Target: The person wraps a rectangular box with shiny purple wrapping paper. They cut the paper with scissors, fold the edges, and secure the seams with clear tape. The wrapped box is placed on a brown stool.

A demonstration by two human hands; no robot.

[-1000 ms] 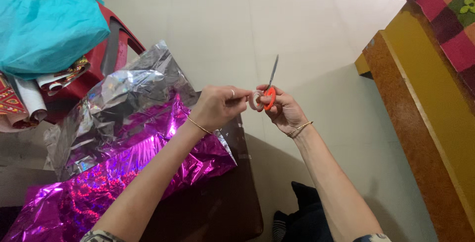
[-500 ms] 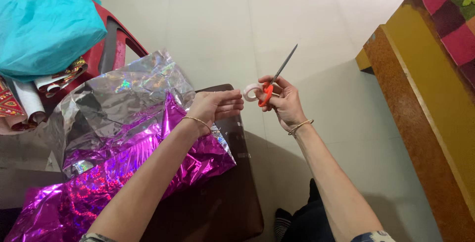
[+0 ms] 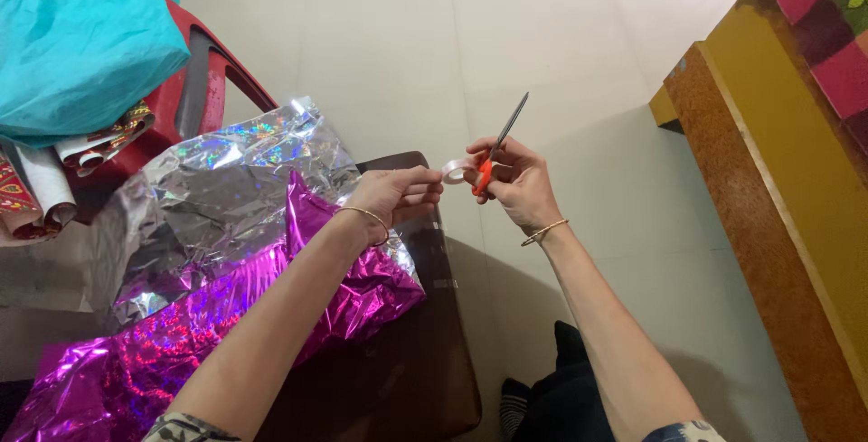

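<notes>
This looks like a room in a home, set up for gift wrapping. Left of the hands, crinkled silver and magenta foil sheets [image 3: 226, 252] cover a dark low table [image 3: 407, 379] beside a red plastic chair [image 3: 194, 89] piled with paper rolls [image 3: 54, 171]. To the right stands a yellow wooden bed frame [image 3: 778, 189] with a checked blanket [image 3: 814, 17], on a pale tiled floor [image 3: 407, 35].

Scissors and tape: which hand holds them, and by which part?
The right hand holds the scissors by the orange handles, plus the tape roll. The left hand pinches the tape's end.
</notes>
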